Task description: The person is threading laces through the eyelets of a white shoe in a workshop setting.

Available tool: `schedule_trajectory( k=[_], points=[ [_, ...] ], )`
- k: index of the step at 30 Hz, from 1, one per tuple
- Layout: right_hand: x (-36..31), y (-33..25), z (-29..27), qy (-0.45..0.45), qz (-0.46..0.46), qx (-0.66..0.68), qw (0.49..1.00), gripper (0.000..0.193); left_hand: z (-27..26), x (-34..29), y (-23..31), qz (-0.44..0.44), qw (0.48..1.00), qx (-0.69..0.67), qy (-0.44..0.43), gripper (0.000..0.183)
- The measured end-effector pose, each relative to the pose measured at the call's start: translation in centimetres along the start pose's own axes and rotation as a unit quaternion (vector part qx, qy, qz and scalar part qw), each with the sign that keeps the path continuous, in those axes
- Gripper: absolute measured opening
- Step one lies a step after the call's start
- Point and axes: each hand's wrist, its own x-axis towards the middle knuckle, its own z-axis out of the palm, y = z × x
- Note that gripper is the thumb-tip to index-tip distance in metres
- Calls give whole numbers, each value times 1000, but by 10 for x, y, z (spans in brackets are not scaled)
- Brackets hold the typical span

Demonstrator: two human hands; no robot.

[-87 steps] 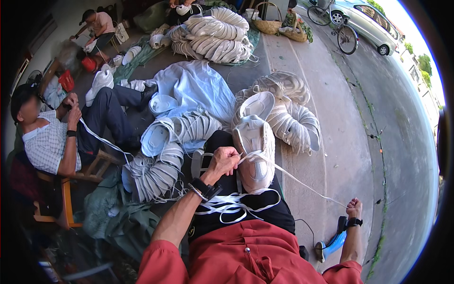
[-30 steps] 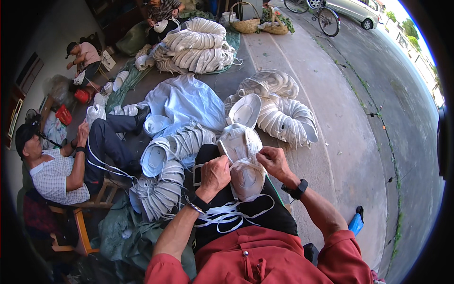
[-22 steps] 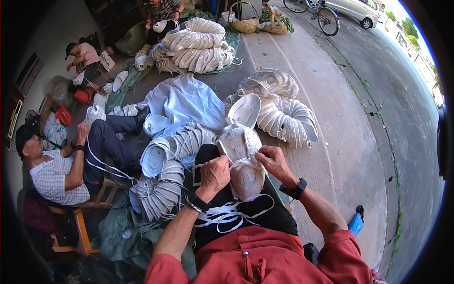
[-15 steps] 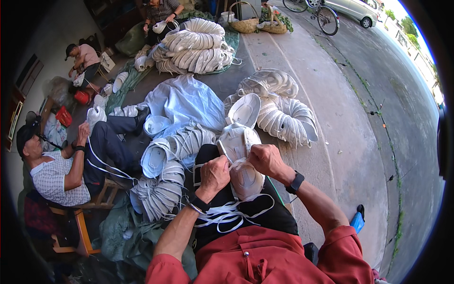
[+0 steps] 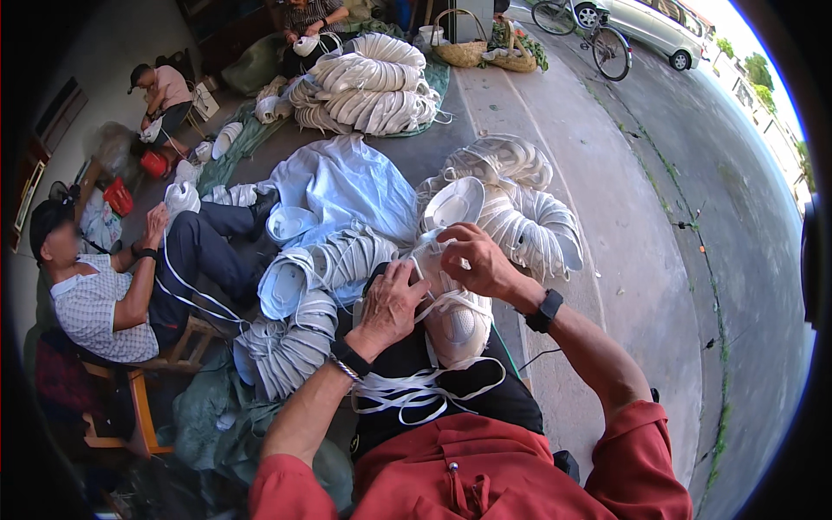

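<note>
A pale beige and white shoe upper rests on my lap, its toe toward me and a lace strung across its tongue area. My left hand lies on its left side, thumb and fingers closed on the edge beside the eyelets. Over the opposite eyelet side, my right hand has its fingers bent and the thumb and index finger pinched together. Whatever lies between those fingertips is too small to make out. Loose white shoelaces trail in a tangle over my dark trousers below the toe.
Strung rows of white shoe uppers lie ahead, with another bundle at left and a large pile farther off. A blue-white sheet lies between. A seated co-worker pulls laces at left; others sit behind. A bicycle stands far right.
Both hands were fists pulling the lace over the tongue. The left has loosened and settled on the shoe's side; the right has moved up and forward, its fingers now bent in a pinch.
</note>
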Motion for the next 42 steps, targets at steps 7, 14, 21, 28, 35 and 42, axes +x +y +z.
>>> schedule_trajectory(
  k=[7, 14, 21, 28, 35, 42],
  points=[
    [7, -15, 41, -103, -17, -114, 988, 11, 0, -8, -17, 25, 1000, 18, -5, 24],
    [9, -18, 50, -149, -8, -157, 976, 12, 7, -13, -22, 22, 999, -6, 33, 17],
    [11, -16, 38, -147, -61, -105, 982, 8, 4, -21, -21, 3, 998, -29, 48, 13],
    [22, -6, -17, -84, -16, -25, 996, 5, 5, -21, -21, 0, 997, -44, 67, 21],
    [-6, -30, -60, -101, 122, 81, 984, 9, 2, 0, 16, -104, 975, -167, 103, 19],
    [-22, -17, -48, -145, 224, 78, 961, 19, 1, 25, 28, -157, 931, -329, 28, 16]
  ],
)
